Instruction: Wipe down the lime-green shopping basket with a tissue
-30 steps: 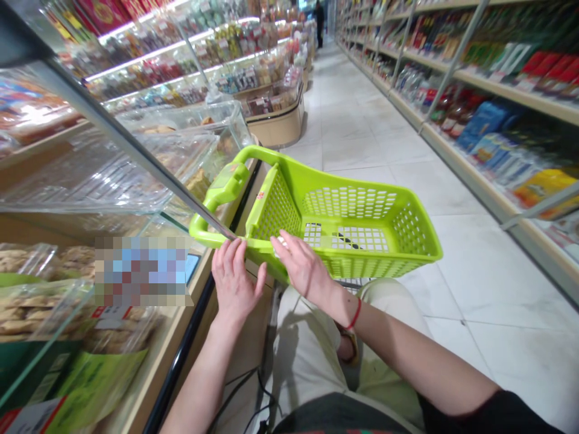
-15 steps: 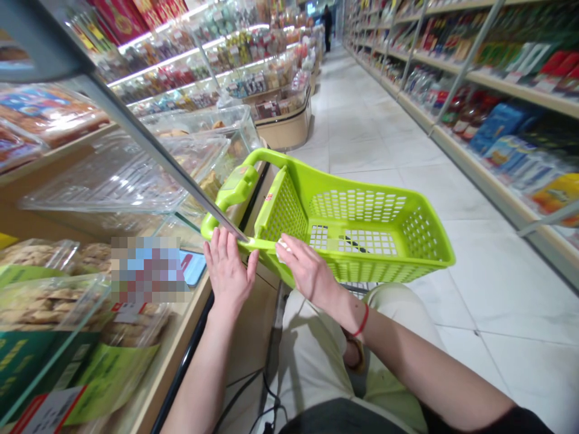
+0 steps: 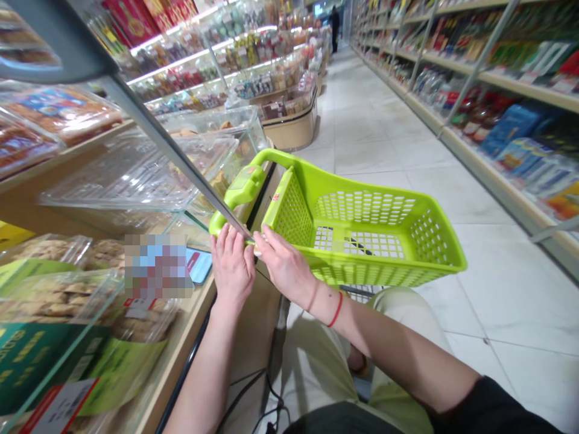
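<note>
A bright green plastic shopping cart stands in front of me, its basket holding nothing that I can see. My left hand rests with its fingers laid over the cart's near rim, left of a slanted grey pole. Just right of that pole, my right hand presses its bent fingers to the same rim. Under those fingers a bit of white tissue peeks out; most of it is hidden. The two hands are almost touching.
On my left runs a display counter with packs of cookies, a clear plastic lid and a phone. Stocked shelves line the right side of the tiled aisle. A person stands far off. Black cables hang below.
My right hand has slid left along the cart's rim, bringing the tissue up to the pole beside my left hand. The left hand stays at the rim. The view has shifted slightly.
</note>
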A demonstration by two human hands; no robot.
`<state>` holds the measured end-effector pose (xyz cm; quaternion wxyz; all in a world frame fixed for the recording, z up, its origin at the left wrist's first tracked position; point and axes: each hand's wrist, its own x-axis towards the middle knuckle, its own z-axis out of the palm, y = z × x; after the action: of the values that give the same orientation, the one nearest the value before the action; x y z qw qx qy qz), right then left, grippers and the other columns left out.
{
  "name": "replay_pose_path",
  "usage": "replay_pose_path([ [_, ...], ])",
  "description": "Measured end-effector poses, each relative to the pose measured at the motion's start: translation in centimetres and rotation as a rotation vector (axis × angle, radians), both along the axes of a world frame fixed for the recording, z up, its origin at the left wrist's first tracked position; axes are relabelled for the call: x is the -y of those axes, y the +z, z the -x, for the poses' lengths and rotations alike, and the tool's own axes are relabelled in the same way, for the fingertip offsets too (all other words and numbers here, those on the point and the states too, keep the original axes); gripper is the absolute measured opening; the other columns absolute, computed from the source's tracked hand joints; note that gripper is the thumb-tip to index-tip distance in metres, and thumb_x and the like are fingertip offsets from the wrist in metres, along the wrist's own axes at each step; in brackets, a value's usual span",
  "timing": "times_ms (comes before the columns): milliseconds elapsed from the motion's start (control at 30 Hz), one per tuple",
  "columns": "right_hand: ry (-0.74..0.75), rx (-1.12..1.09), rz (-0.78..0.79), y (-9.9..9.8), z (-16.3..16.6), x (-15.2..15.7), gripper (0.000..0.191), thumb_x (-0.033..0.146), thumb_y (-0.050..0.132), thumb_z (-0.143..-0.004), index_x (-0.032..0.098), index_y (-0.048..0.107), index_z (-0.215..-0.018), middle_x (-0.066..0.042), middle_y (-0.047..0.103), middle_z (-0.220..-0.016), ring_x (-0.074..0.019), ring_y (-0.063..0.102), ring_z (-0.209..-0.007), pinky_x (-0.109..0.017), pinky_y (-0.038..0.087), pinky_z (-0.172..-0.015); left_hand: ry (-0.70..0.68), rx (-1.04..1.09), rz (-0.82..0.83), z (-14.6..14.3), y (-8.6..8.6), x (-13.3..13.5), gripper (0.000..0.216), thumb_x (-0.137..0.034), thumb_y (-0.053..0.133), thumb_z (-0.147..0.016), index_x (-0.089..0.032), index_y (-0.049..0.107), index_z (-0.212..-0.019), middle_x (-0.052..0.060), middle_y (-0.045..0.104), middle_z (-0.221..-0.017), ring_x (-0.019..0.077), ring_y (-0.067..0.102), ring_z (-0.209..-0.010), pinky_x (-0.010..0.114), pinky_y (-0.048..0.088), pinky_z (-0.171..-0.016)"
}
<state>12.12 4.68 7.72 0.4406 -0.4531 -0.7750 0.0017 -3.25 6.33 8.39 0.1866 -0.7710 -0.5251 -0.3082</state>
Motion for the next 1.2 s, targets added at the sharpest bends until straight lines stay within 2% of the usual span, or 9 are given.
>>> replay_pose_path([
  [100, -0.012, 0.018, -0.033, 0.2, 0.3, -0.1, 0.04, 0.022, 0.059, -0.096, 0.007, 0.063, -0.133, -0.024, 0.059, -0.141, -0.0286, 0.058, -0.131, -0.039, 0.049, -0.113, 0.013, 0.011, -0.006, -0.2, 0.1, 0.0, 0.041, -0.031, 0.035, -0.102, -0.014, 0.056, -0.133, 0.016, 0.06, -0.138, 0.0285, 0.039, -0.145, 0.055, 0.024, -0.123],
  [200, 0.006, 0.039, -0.082, -0.4, -0.9, 0.3, 0.035, 0.018, 0.053, -0.098, 0.006, 0.066, -0.129, -0.023, 0.062, -0.138, -0.0282, 0.06, -0.129, -0.038, 0.049, -0.113, 0.027, 0.004, -0.003, -0.4, 0.2, 0.0, 0.041, -0.031, 0.036, -0.102, -0.014, 0.056, -0.132, 0.016, 0.061, -0.137, 0.0288, 0.04, -0.145, 0.055, 0.024, -0.122],
  [333, -0.024, 0.009, -0.096, -2.4, -4.2, 1.6, 0.035, 0.016, 0.047, -0.101, 0.01, 0.066, -0.13, -0.021, 0.064, -0.136, -0.0248, 0.06, -0.13, -0.039, 0.05, -0.112, 0.041, -0.004, -0.009, -0.6, 0.2, 0.1, 0.039, -0.031, 0.038, -0.101, -0.015, 0.056, -0.131, 0.016, 0.061, -0.137, 0.0296, 0.041, -0.144, 0.055, 0.025, -0.122],
  [500, -0.114, 0.021, -0.115, -4.6, -7.3, 3.1, 0.038, 0.015, 0.05, -0.1, 0.012, 0.062, -0.136, -0.021, 0.062, -0.138, -0.0264, 0.059, -0.131, -0.042, 0.051, -0.111, 0.057, 0.012, -0.019, -1.0, -0.2, -0.1, 0.04, -0.036, 0.044, -0.098, -0.012, 0.055, -0.128, 0.019, 0.058, -0.137, 0.0333, 0.039, -0.144, 0.056, 0.024, -0.122],
  [600, -0.123, 0.034, -0.094, -4.1, -6.4, 2.8, 0.039, 0.015, 0.048, -0.1, 0.009, 0.06, -0.137, -0.022, 0.06, -0.14, -0.0266, 0.057, -0.132, -0.041, 0.05, -0.112, 0.05, 0.032, -0.02, -1.1, -0.4, -0.1, 0.04, -0.037, 0.044, -0.098, -0.012, 0.053, -0.128, 0.02, 0.057, -0.137, 0.0335, 0.037, -0.146, 0.057, 0.022, -0.122],
  [733, -0.077, 0.036, -0.108, -2.2, -3.2, 1.3, 0.037, 0.017, 0.046, -0.101, 0.004, 0.062, -0.132, -0.024, 0.061, -0.138, -0.0266, 0.06, -0.13, -0.038, 0.05, -0.113, 0.033, 0.023, -0.021, -1.0, -0.5, -0.1, 0.041, -0.037, 0.044, -0.098, -0.012, 0.052, -0.13, 0.02, 0.056, -0.138, 0.0329, 0.036, -0.147, 0.056, 0.022, -0.122],
  [900, -0.033, 0.036, -0.123, -1.5, -1.7, 0.5, 0.038, 0.013, 0.043, -0.101, 0.01, 0.062, -0.134, -0.018, 0.06, -0.141, -0.0241, 0.054, -0.136, -0.039, 0.046, -0.116, 0.044, 0.012, -0.025, -1.0, -0.4, -0.1, 0.04, -0.039, 0.046, -0.098, -0.012, 0.053, -0.128, 0.02, 0.057, -0.138, 0.0323, 0.036, -0.147, 0.055, 0.022, -0.122],
  [1067, -0.026, 0.034, -0.146, -3.4, -4.7, 1.6, 0.037, 0.011, 0.044, -0.101, 0.006, 0.063, -0.132, -0.02, 0.06, -0.14, -0.0244, 0.053, -0.137, -0.039, 0.045, -0.117, 0.069, 0.018, -0.02, -1.3, -0.5, -0.1, 0.05, -0.048, 0.053, -0.094, -0.01, 0.053, -0.127, 0.021, 0.056, -0.138, 0.0345, 0.035, -0.147, 0.055, 0.02, -0.123],
  [1200, -0.109, 0.036, -0.115, -5.7, -7.5, 3.0, 0.045, 0.009, 0.044, -0.1, 0.015, 0.054, -0.143, -0.018, 0.057, -0.145, -0.0245, 0.049, -0.14, -0.046, 0.045, -0.116, 0.092, 0.014, -0.009, -1.4, -0.6, -0.1, 0.056, -0.051, 0.056, -0.092, -0.01, 0.052, -0.13, 0.021, 0.054, -0.139, 0.0352, 0.034, -0.147, 0.055, 0.019, -0.124],
])
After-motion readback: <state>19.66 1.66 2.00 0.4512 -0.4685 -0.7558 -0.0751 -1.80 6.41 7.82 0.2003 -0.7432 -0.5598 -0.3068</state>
